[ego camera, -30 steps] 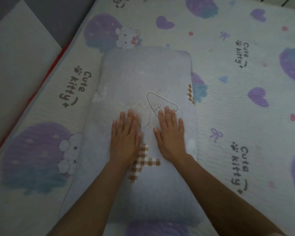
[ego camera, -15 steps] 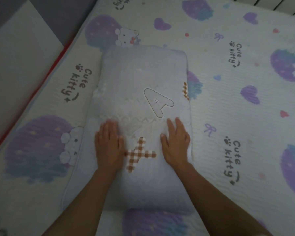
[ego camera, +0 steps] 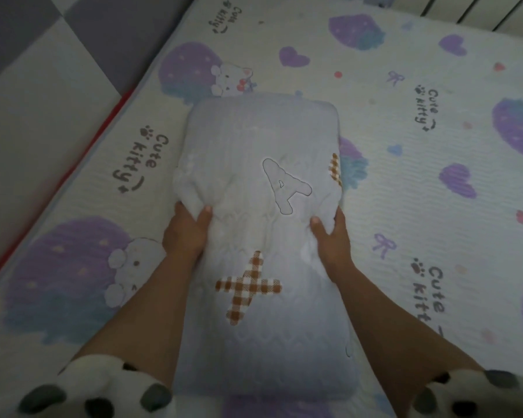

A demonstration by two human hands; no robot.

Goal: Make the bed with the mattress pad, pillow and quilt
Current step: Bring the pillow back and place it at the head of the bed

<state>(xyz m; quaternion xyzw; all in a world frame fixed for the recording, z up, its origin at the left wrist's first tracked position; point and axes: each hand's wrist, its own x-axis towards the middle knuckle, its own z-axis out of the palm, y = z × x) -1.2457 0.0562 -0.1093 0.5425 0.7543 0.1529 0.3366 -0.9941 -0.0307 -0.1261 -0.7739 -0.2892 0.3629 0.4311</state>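
Note:
A pale blue pillow (ego camera: pixel 263 140) with a stitched letter A and a brown checked X patch lies lengthwise on the white mattress pad (ego camera: pixel 420 206), which is printed with purple hearts and "Cute kitty". My left hand (ego camera: pixel 187 230) grips the pillow's left edge, thumb on top and fingers tucked under. On the opposite side, my right hand (ego camera: pixel 329 236) grips the right edge the same way. The quilt is not in view.
A red strip (ego camera: pixel 82 158) runs along the bed's left edge, beside a grey and white padded surface (ego camera: pixel 43 86). A slatted white rail (ego camera: pixel 480 13) stands at the top right. Fluffy spotted sleeves (ego camera: pixel 97 390) show at the bottom corners.
Both hands slid outward from lying flat on the pillow's top to its two side edges and now grip them. The fabric bunches at each hand.

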